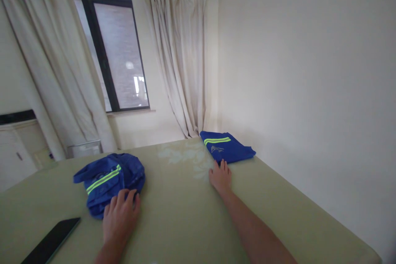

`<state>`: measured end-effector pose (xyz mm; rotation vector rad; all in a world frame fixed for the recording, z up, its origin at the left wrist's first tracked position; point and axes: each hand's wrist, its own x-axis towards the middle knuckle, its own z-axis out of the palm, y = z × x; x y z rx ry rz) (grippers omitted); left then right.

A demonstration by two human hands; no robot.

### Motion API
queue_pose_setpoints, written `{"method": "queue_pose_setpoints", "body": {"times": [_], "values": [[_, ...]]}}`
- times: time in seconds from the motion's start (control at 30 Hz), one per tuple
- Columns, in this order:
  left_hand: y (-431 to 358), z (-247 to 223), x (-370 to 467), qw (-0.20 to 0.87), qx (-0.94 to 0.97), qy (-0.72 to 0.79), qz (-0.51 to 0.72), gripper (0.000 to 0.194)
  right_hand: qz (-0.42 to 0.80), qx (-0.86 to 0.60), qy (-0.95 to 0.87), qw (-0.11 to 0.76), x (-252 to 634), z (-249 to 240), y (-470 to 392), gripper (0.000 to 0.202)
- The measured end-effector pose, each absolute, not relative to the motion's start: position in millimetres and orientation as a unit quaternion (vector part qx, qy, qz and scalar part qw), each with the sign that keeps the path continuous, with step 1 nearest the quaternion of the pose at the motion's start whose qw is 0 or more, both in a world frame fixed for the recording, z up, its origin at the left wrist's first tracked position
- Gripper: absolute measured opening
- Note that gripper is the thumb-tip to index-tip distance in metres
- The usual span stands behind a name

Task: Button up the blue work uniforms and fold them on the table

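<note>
A crumpled blue cloth bundle (131, 169) with a neon yellow-green double stripe lies on the left of the table, a strap-like end sticking out to its left. My left hand (120, 214) is on its near right edge, fingers bent round the fabric. Farther off, by the table's right corner, a flat, folded blue cloth (236, 150) has the same kind of stripe and a small grey print. The fingertips of my right hand (221, 178) touch its near edge, fingers slightly apart. Whether either piece is a garment or a bag, I cannot tell.
The pale green table (179, 214) has a glossy cover with a faint leaf pattern. A dark flat slab (52, 241) lies at its near left. Beyond stand a window (120, 53) and beige curtains (182, 49); a plain wall (309, 70) borders the right side.
</note>
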<state>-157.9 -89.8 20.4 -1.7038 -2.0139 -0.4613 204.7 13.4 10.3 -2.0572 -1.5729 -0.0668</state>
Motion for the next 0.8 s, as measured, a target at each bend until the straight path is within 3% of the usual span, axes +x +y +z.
{"method": "queue_pose_setpoints", "body": {"times": [0.27, 0.4, 0.53, 0.63, 0.8], "values": [[-67, 7, -173, 0.134, -0.57, -0.772, -0.248, 0.063, -0.035, -0.647, -0.702, 0.296, 191, 14, -33, 0.046], [-78, 19, -156, 0.192, -0.59, -0.712, -0.329, 0.059, 0.025, -0.547, -0.784, 0.292, 150, 13, -89, 0.043], [-95, 16, -119, 0.115, -0.765, -0.534, -0.341, 0.049, 0.116, -0.353, -0.88, 0.296, 116, 24, -116, 0.019], [-106, 6, -85, 0.055, -0.865, -0.416, -0.274, 0.052, 0.109, -0.354, -0.836, 0.404, 120, 44, -116, 0.019], [-111, 5, -51, 0.05, -0.91, -0.364, -0.194, 0.086, 0.189, -0.473, -0.613, 0.604, 177, 69, -95, 0.034]]}}
